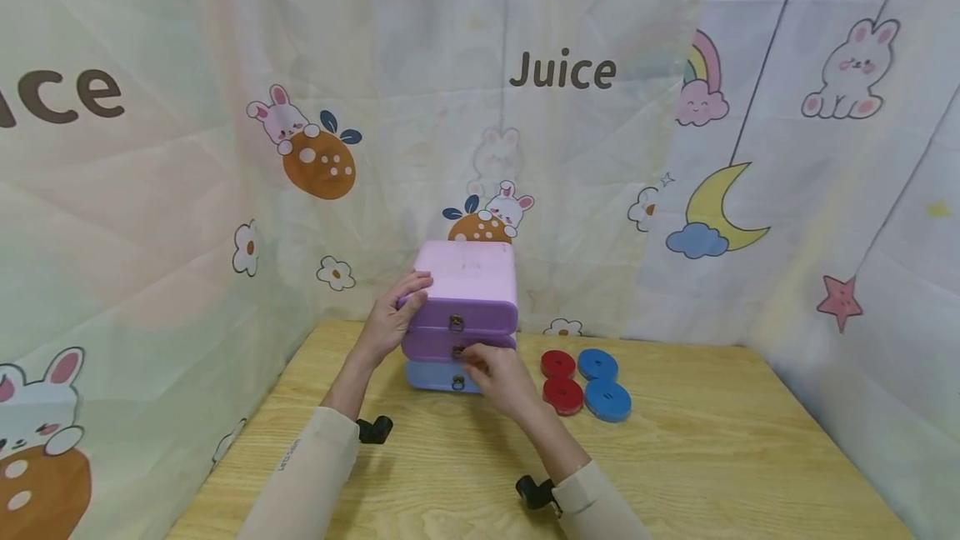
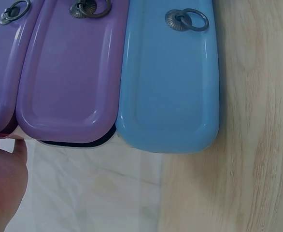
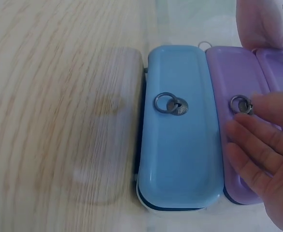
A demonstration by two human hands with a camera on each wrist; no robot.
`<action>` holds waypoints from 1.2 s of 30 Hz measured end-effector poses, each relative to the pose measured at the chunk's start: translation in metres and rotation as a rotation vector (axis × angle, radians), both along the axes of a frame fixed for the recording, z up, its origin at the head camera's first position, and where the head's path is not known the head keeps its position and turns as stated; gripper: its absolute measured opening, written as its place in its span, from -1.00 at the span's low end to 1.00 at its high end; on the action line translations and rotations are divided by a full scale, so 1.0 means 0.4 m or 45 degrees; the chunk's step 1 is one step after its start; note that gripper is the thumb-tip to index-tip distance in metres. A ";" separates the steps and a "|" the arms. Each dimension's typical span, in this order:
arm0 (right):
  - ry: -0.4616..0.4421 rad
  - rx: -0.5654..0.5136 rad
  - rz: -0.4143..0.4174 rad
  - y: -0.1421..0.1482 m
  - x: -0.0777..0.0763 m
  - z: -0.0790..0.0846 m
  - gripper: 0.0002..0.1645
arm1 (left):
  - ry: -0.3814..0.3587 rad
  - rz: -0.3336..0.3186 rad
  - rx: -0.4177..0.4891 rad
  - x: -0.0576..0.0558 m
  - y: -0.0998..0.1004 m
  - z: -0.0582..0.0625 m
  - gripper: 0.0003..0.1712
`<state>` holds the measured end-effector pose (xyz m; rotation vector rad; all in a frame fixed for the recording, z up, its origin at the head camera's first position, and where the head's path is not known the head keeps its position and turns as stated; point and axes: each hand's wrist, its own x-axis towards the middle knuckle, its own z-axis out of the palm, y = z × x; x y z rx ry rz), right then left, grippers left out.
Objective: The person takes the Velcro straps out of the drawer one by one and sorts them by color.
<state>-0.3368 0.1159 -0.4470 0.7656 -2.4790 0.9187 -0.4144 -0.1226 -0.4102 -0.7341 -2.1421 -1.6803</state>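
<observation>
A small drawer chest [image 1: 468, 269] with a pink top has two purple drawers above a blue drawer [image 2: 170, 82], each with a metal ring pull. My left hand [image 1: 390, 319] rests against the chest's upper left side, fingers extended over the top edge. With thumb and index finger, my right hand [image 1: 497, 375] pinches the ring pull [image 3: 240, 104] of the middle purple drawer [image 2: 74, 77]. The other fingers of that hand spread in front of the drawer in the right wrist view. Dark gaps show along the edges of the drawer fronts.
Two red discs [image 1: 562, 397] and two blue discs [image 1: 607, 401] lie right of the chest on the wooden table [image 1: 435, 473]. Printed cloth [image 1: 570, 157] hangs close behind the chest and along both sides. Black wrist mounts sit at both cuffs.
</observation>
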 end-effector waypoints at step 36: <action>-0.205 0.708 -0.038 -0.015 0.027 -0.082 -0.32 | -0.025 0.006 0.013 -0.003 -0.004 -0.004 -0.57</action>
